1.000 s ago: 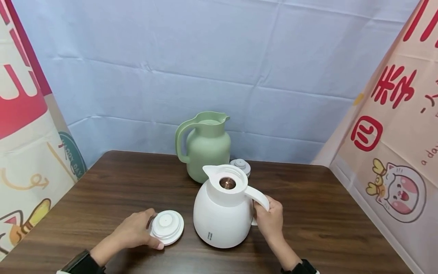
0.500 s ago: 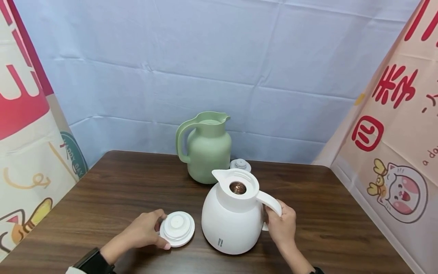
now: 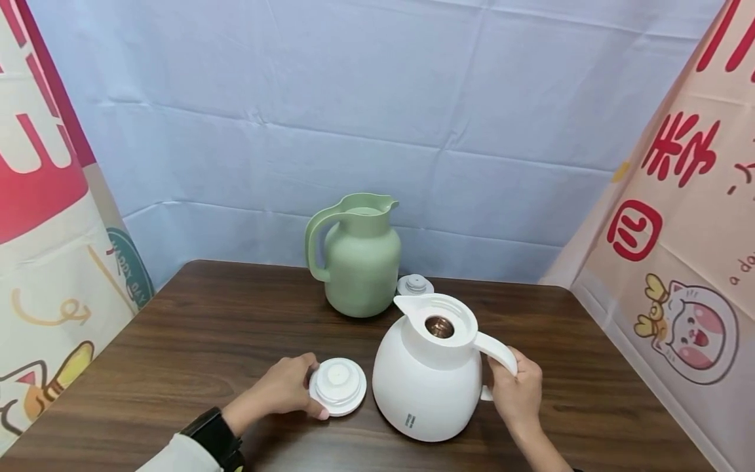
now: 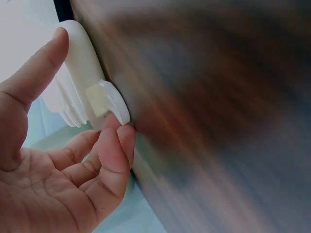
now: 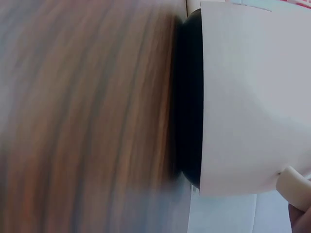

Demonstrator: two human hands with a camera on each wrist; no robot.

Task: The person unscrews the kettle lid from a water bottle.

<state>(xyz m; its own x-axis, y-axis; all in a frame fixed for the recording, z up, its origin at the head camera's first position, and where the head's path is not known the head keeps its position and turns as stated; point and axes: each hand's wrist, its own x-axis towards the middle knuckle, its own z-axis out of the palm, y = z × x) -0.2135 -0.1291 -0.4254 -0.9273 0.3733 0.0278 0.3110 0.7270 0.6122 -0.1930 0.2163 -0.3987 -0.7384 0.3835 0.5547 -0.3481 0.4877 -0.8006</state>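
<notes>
A white vacuum jug (image 3: pixel 427 380) with an uncovered mouth stands upright right of centre in the head view, its copper-coloured inside showing. My right hand (image 3: pixel 518 390) grips its handle (image 3: pixel 497 352). In the right wrist view the jug's side (image 5: pixel 243 107) and dark base (image 5: pixel 191 97) fill the right half, while little of the hand shows. To the left of the jug lies a round white lid (image 3: pixel 338 387), stepped side up. My left hand (image 3: pixel 289 387) holds it by its left edge. In the left wrist view, the thumb touches the lid's rim (image 4: pixel 85 58) and curled fingertips meet its small tab (image 4: pixel 114 99).
Behind stands a green jug (image 3: pixel 362 269), its handle to the left. A second white lid (image 3: pixel 415 284) lies beside it near the back edge of the dark wooden table (image 3: pixel 236 314). Pale blue cloth (image 3: pixel 354 98) hangs behind the table, and printed cloths hang at both sides.
The white jug and the lid have both moved right across the table, each still held by the same hand. The green jug and the second lid have stayed put.
</notes>
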